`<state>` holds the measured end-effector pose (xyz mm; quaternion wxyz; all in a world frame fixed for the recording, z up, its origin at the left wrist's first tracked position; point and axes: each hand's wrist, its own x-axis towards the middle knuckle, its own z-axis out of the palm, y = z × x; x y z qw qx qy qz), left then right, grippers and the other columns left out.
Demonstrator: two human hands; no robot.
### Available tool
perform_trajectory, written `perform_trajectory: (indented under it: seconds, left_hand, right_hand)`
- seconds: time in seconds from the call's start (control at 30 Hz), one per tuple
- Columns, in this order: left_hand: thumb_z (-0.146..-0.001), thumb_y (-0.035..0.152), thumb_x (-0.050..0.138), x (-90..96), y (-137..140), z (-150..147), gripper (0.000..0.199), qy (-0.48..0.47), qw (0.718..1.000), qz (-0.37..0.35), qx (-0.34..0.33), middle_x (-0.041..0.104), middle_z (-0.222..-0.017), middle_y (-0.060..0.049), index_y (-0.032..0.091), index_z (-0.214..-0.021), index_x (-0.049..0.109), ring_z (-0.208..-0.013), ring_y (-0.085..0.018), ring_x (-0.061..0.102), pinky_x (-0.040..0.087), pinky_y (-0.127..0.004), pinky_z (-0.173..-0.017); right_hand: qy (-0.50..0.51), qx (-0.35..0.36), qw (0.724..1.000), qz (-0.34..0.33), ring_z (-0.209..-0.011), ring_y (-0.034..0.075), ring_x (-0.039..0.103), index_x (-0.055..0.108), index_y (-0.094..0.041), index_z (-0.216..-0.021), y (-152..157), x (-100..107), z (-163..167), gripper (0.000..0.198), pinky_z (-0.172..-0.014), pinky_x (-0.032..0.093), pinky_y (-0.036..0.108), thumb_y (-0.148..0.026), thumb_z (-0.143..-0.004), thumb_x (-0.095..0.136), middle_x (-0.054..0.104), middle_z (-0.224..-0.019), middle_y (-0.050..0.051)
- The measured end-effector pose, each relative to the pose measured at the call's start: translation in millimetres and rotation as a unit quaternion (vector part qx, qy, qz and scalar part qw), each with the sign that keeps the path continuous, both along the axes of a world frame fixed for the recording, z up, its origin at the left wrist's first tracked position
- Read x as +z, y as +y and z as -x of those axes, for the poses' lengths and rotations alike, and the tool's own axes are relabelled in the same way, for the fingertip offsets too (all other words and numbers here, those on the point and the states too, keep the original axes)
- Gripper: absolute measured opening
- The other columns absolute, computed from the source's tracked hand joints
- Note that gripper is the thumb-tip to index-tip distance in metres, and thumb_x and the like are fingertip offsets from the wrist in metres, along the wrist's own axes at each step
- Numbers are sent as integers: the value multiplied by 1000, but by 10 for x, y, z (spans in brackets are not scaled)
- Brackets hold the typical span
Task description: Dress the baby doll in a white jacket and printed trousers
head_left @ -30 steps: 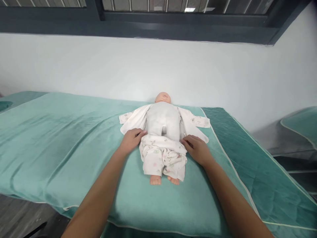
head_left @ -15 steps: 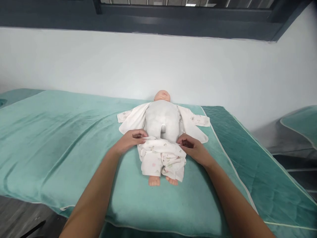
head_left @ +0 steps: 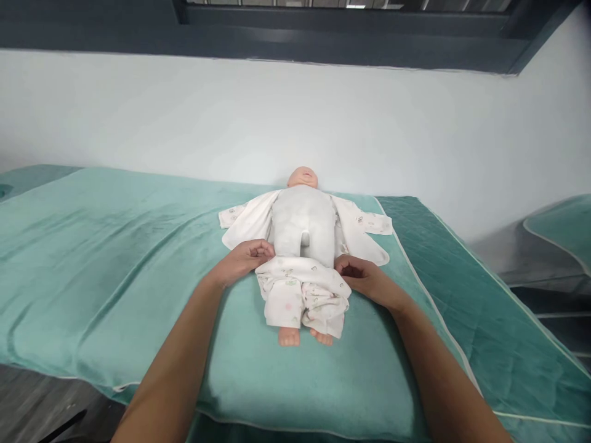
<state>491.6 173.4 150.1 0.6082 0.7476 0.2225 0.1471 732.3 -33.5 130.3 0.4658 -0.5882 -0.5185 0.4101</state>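
Note:
A baby doll [head_left: 305,209] lies on its back, head toward the wall, its soft grey-white torso bare in front. An open white baby shirt [head_left: 253,215] spreads out at both sides, its sleeves over the doll's arms. White printed baby pants [head_left: 305,271] cover the lower legs, with the waistband folded over at thigh height and the feet [head_left: 289,336] showing below. My left hand [head_left: 244,259] is curled at the left end of the waistband; what its fingertips hold is hidden. At the right end, my right hand [head_left: 362,278] has its fingers closed round the waistband's edge, partly covered by cloth.
A light green cover [head_left: 138,258] lies under the doll, over a darker green quilted pad [head_left: 443,283] on the right. Behind the bed rises a white wall [head_left: 295,117] below a dark window frame [head_left: 323,40]. Another green-covered surface [head_left: 566,231] stands at the far right.
The waistband has loosened and spread wider at both ends. My left fingers have come up off its top edge, and my right hand has shifted slightly right and outward.

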Motion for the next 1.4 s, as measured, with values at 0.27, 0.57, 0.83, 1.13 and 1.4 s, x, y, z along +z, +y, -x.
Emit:
perform_trajectory:
  seconds: [0.27,0.57,0.83,1.13,1.4]
  left_hand:
    - [-76,34,69,51,37,39,18,23,996,24,-86,62,-81,-1,17,-83,67,-74,-12,54,41,-24,-69]
    - [-77,32,66,54,46,63,14,22,991,7,-130,62,-82,0,19,-83,71,-76,-13,53,40,-25,-71]
    - [-76,29,68,59,7,48,13,11,990,4,-138,54,-82,1,17,-81,66,-75,-12,48,38,-24,-70]
    - [-80,28,68,-121,66,-71,14,-155,988,-16,14,57,-102,-4,17,-80,59,-95,-15,53,41,-26,-83]
    - [-85,36,66,-179,45,-196,21,-175,977,-3,124,58,-131,-8,20,-84,52,-112,-19,56,44,-27,-84]
  right_hand:
    - [-85,-45,995,-20,-74,14,47,55,-21,-89,4,-186,-83,22,-66,38,26,-43,-89,58,54,-83,0]
    - [-139,-165,976,-37,-71,17,52,51,-23,-93,78,-245,6,20,-64,40,29,-42,-91,53,59,-77,0]
    - [-202,-185,959,-69,-72,19,55,46,-24,-95,96,-246,61,19,-64,40,30,-41,-92,51,62,-80,1]
    - [-230,-227,941,-101,-62,18,52,44,-24,-96,179,-214,103,21,-59,37,30,-44,-94,45,57,-69,-1]
    - [-237,-280,920,-136,-59,16,49,43,-24,-92,307,-196,80,21,-58,35,29,-44,-93,48,52,-66,-4]
